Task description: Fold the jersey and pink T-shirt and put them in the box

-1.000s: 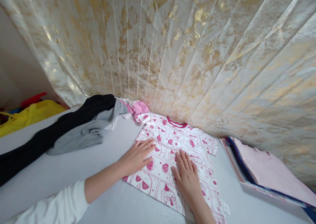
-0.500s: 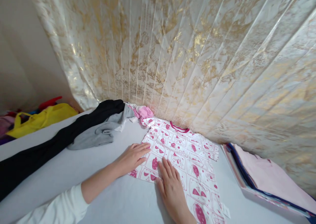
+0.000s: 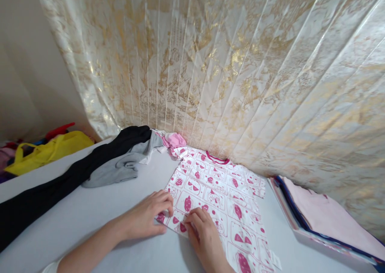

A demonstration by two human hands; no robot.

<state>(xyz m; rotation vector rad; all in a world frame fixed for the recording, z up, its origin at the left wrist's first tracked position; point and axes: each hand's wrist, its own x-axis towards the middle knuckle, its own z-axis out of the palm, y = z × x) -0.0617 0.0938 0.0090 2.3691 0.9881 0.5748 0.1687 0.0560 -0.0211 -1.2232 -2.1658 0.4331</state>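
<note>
A white short-sleeved T-shirt with pink printed pictures and a dark pink neckband lies spread flat, neck end toward the curtain. At its lower left corner is my left hand, fingers bent and thumb held apart from them, with a gap between. My right hand rests over the shirt's side edge. Its fingers are curled, and the thumb and forefinger tips come together on the fabric there. The other fingertips of the right hand are partly hidden.
Black trousers and a grey garment lie at the left. Beyond the shirt's sleeve is a small pink crumpled garment. A folded clothes stack sits at the right. Behind hangs a gold-patterned curtain. A yellow bag is far left.
Both hands lay flat on the shirt before. My left hand has drawn back toward me to the corner, its fingers bending. The fingers of my right hand have curled in at the edge.
</note>
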